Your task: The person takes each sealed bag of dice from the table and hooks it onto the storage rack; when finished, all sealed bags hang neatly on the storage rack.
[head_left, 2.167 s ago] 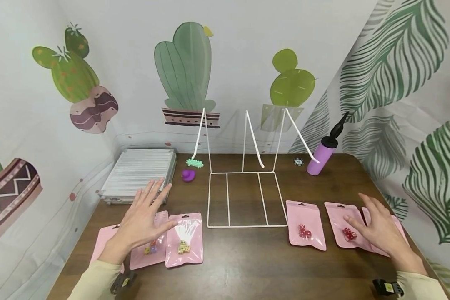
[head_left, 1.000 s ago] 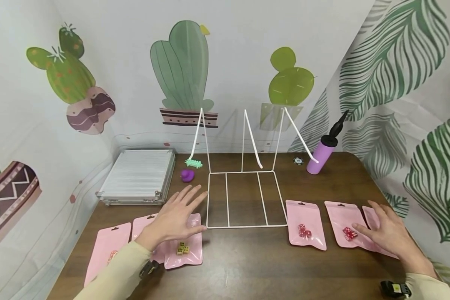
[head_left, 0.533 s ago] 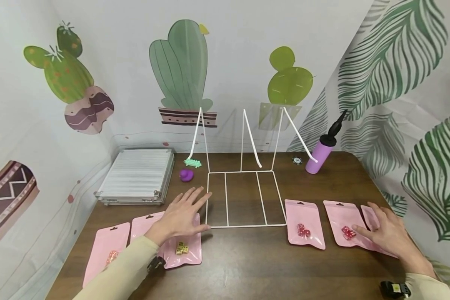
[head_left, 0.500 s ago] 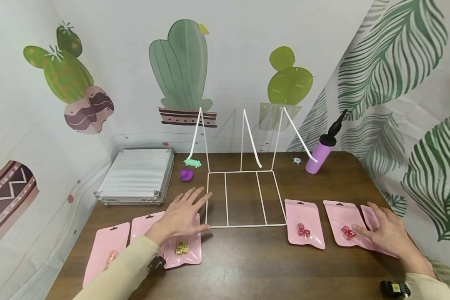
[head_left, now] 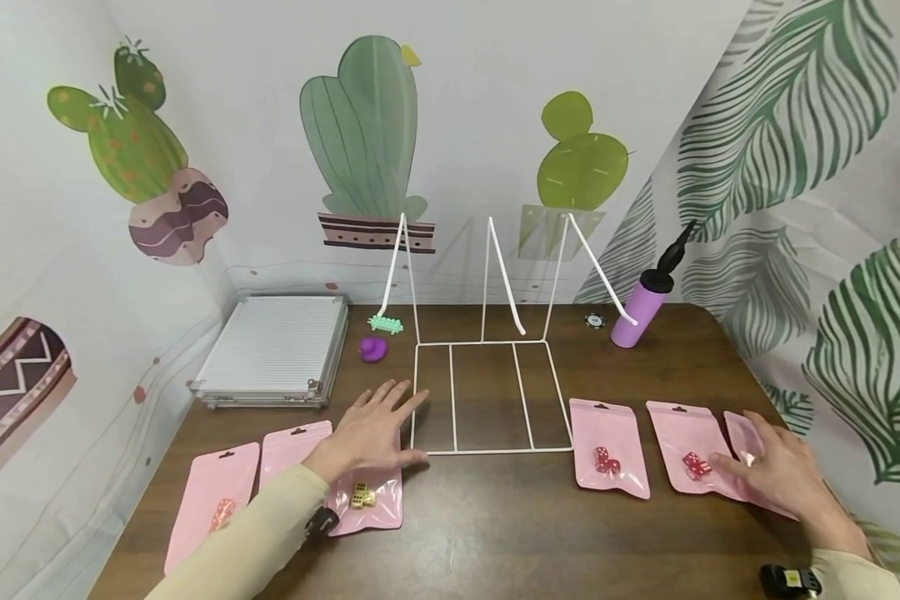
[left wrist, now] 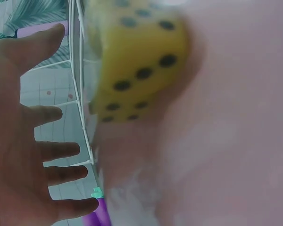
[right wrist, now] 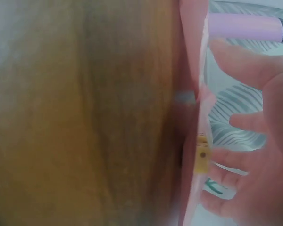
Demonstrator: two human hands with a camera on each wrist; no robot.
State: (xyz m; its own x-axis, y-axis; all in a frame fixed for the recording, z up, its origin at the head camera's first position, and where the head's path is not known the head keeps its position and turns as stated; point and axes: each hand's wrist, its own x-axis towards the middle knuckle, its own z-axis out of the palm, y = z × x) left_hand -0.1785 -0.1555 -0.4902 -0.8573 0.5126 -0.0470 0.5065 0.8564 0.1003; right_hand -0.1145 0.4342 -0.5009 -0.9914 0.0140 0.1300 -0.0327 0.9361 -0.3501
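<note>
Left hand (head_left: pixel 367 435) wide, shifted toward white rack (head_left: pixel 495 451) | right hand (head_left: pixel 783 473) wide over rightmost pink bag (head_left: pixel 739 431)

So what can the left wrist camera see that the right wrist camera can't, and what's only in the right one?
Only the left wrist view shows the left hand, the white wire rack, the purple duck and the mint toy.

Only the right wrist view shows the right hand and a big stretch of brown tabletop.

Both show the light purple pump, the leafy wall and yellow dotted dice with pink bag around them, though not the same bag.
</note>
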